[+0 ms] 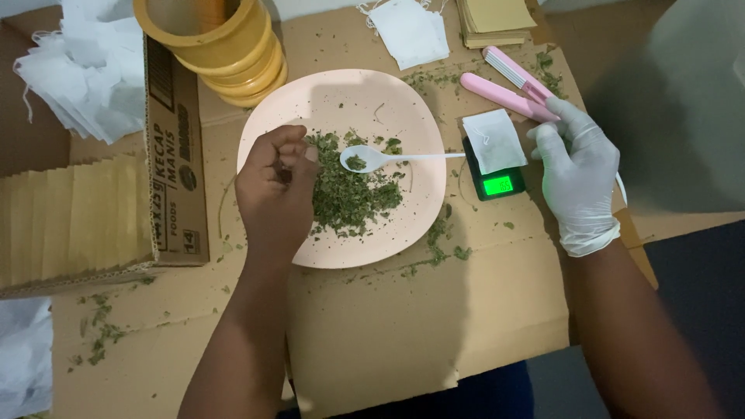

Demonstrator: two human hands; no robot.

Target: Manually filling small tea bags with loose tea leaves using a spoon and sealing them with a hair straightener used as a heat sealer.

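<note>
Half the scale (497, 182) hides beneath a white pouch (494, 140)

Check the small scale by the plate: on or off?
On. The scale has its display lit green, digits showing. A white filter bag lies on its platform, and the gloved right hand is beside it.

I'm wearing a thin matt latex glove (578, 174) on my right hand, gripping a glossy white plastic spoon (372, 158); dry crumbly leaves (353, 198) are lying on a smooth matt pink plate (341, 97), rough cardboard sheet (434, 326) underneath.
</note>
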